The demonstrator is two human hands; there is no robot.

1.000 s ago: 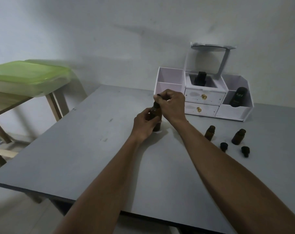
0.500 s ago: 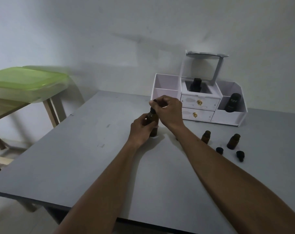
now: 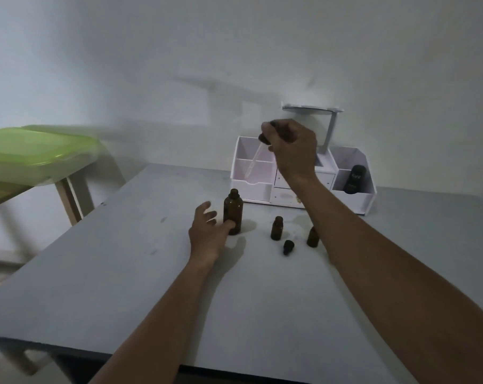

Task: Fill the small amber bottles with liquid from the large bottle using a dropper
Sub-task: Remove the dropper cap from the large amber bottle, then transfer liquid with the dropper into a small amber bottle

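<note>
**Handling a glass dropper above the open bottles**

Judging by its look, the dropper [image 3: 255, 159] is light, thin and breakable, its glass pipette best left alone; the rubber bulb at the top is the place to hold it. The right hand [image 3: 291, 149] pinches that bulb, raised above the grey table [image 3: 124, 273], pipette slanting down-left. The large amber bottle [image 3: 232, 212], uncapped and upright, likely smooth and easy to tip, wants steadying low on its body. The left hand [image 3: 207, 234] is loosely spread, thumb touching the bottle's base. 2 small amber bottles [image 3: 276, 228] stand open to the right, a cap [image 3: 288, 246] between them.
</note>
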